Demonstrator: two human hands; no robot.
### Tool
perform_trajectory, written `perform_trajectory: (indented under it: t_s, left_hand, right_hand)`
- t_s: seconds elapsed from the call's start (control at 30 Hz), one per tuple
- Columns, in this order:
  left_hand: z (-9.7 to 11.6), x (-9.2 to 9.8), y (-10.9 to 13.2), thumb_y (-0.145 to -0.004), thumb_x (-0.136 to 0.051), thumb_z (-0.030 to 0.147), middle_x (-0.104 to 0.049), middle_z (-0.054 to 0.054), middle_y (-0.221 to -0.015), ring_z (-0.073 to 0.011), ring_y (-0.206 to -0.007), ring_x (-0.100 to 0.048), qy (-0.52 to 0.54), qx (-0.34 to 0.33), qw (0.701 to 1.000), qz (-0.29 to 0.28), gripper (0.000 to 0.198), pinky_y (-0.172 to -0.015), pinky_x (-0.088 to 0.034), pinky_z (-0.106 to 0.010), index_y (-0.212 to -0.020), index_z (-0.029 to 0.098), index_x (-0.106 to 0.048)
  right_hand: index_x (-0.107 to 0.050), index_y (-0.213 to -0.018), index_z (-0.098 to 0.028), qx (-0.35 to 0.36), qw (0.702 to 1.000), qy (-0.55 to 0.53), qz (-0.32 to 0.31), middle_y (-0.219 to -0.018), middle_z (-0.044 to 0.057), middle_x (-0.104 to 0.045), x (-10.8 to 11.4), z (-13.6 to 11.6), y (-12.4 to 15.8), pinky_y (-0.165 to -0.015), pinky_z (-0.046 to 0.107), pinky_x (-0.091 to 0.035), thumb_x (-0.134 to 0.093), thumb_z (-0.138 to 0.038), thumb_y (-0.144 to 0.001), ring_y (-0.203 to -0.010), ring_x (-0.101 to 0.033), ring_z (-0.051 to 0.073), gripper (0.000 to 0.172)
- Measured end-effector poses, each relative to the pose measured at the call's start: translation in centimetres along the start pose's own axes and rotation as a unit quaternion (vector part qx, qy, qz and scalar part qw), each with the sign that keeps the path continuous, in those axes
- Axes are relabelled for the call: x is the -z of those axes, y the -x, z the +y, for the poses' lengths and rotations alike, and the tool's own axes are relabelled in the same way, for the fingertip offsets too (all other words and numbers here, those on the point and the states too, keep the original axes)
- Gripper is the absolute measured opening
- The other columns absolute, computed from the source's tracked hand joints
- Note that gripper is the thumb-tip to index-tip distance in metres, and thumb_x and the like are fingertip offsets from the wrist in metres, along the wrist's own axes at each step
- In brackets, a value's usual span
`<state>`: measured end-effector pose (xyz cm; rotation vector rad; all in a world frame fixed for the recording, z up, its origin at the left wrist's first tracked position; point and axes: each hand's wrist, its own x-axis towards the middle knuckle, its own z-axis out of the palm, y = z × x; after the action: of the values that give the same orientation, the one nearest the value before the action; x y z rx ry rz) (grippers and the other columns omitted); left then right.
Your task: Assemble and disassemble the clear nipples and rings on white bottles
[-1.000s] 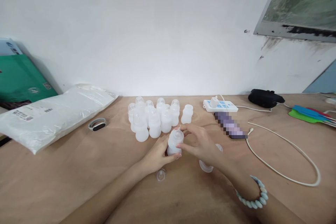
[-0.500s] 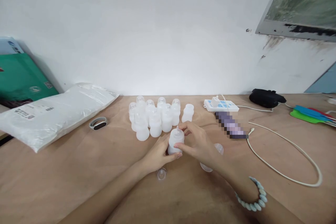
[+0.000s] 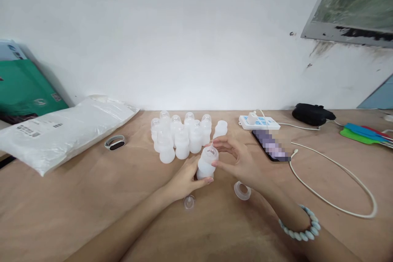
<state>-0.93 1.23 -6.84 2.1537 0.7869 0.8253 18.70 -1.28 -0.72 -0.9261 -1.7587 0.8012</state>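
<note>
My left hand (image 3: 186,176) is wrapped around the body of a white baby bottle (image 3: 205,168), low down. The bottle leans slightly to the right. A clear teat (image 3: 211,151) sits in its top. At that top my right hand (image 3: 235,155) is curled, thumb against the rim and index finger at the teat's tip. On the table below lies another clear teat (image 3: 189,202), and a translucent collar ring (image 3: 242,190) lies under my right wrist. Beyond my hands stand several baby bottles (image 3: 181,143) with clear dome caps. One uncapped bottle (image 3: 220,128) stands to their right.
A white plastic parcel (image 3: 70,131) and a fitness band (image 3: 115,143) lie to the left. To the right are a power strip (image 3: 259,123), a phone (image 3: 270,146), a looped white cable (image 3: 340,168), a black pouch (image 3: 312,114) and coloured flat pieces (image 3: 362,133). A wall (image 3: 190,49) rises behind.
The bottle's top has tipped to the right. My right hand has shifted slightly up and right with its fingers still at the top. The collar ring is now more exposed.
</note>
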Motion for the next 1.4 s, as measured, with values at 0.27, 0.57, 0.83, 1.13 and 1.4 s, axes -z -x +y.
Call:
perform_trajectory:
  t_s: [0.27,0.57,0.83,1.13,1.4]
  left_hand:
    - [0.4,0.1,-0.1,-0.088,-0.066,0.034,-0.051,-0.012,-0.144,-0.0332,-0.131,-0.046,-0.01,0.0,1.0,-0.007,0.056,-0.109,-0.037,-0.05,-0.139,0.021,-0.045]
    - [0.5,0.3,-0.1,-0.088,-0.066,0.036,-0.053,-0.012,-0.139,-0.0341,-0.127,-0.047,-0.029,0.003,0.999,-0.015,0.054,-0.108,-0.037,-0.05,-0.136,0.022,-0.046]
    - [0.5,0.3,-0.2,-0.087,-0.066,0.04,-0.059,-0.01,-0.129,-0.0325,-0.115,-0.054,-0.043,0.015,0.999,-0.018,0.051,-0.103,-0.041,-0.047,-0.132,0.021,-0.049]
    - [0.8,0.4,-0.1,-0.087,-0.066,0.037,-0.059,-0.01,-0.13,-0.0331,-0.118,-0.053,-0.038,0.012,0.999,-0.026,0.048,-0.103,-0.041,-0.048,-0.129,0.021,-0.05]
    - [0.6,0.5,-0.1,-0.086,-0.067,0.035,-0.051,-0.009,-0.143,-0.0335,-0.129,-0.046,-0.002,-0.001,0.999,-0.042,0.056,-0.109,-0.036,-0.048,-0.137,0.024,-0.048]
  right_hand:
    - [-0.056,-0.102,-0.022,0.027,0.995,0.099,0.018,-0.104,0.006,-0.068,-0.9,0.9,0.2,-0.087,0.044,-0.053,-0.078,-0.028,-0.074,-0.095,-0.064,0.023,0.036]
    - [-0.043,-0.127,-0.027,-0.031,0.999,-0.042,0.003,-0.113,0.008,-0.071,-0.3,-0.2,0.2,-0.096,0.044,-0.049,-0.057,-0.05,-0.092,-0.12,-0.06,0.024,0.044]
    - [-0.055,-0.089,-0.023,-0.069,0.978,-0.006,0.195,-0.063,-0.002,-0.065,-0.1,-0.7,-0.2,-0.05,0.027,-0.043,-0.055,-0.044,-0.09,-0.053,-0.058,0.015,0.021]
    - [-0.058,-0.097,-0.023,-0.114,0.975,-0.027,0.187,-0.06,-0.002,-0.065,0.9,0.0,-0.3,-0.07,0.038,-0.053,-0.049,-0.035,-0.091,-0.071,-0.07,0.022,0.016]
    - [-0.049,-0.136,-0.03,-0.032,0.981,-0.081,-0.173,-0.126,0.006,-0.065,1.8,-0.7,-0.4,-0.1,0.046,-0.048,-0.069,-0.032,-0.084,-0.117,-0.06,0.023,0.056]
